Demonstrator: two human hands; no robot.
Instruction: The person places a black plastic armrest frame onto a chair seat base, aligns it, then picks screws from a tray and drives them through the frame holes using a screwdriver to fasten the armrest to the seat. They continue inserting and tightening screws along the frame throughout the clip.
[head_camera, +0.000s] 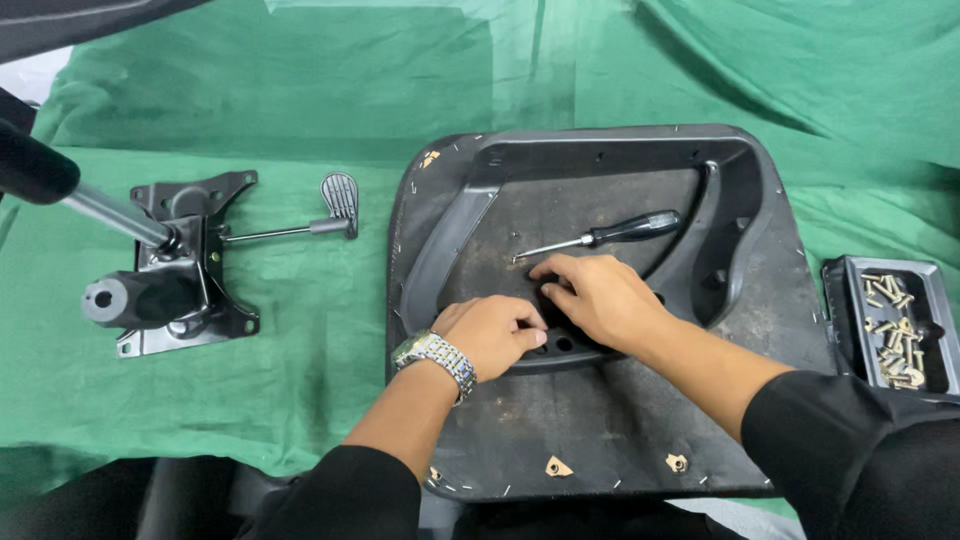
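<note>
A black moulded plastic armrest bracket (590, 190) with a curved, U-shaped frame lies on the upturned underside of a dark chair seat pan (600, 430), and both hands rest on its near crossbar, close to the middle of the seat. The left hand (490, 335), a silver metal wristwatch (435, 358) on its wrist, is curled with the fingers together and pressed down on the bar's near edge beside two small holes; whether it pinches anything small I cannot tell. The right hand (595, 298) lies just beyond and to the right of it — palm down, fingers bent and closed together over the bar, what is under them hidden. The two hands almost touch. Just beyond the right fingertips a black-handled screwdriver (600, 237) with a thin steel shaft lies loose inside the frame, apart from both hands. The seat pan rests on a rumpled green cloth (300, 330). Well to the left on the cloth sits a black metal chair tilt mechanism (180, 270) with a grey paddle lever and a gas-lift column. At the right edge — beside the seat — stands a black rectangular plastic tray (845, 310) of brass-coloured screws (893, 330).
</note>
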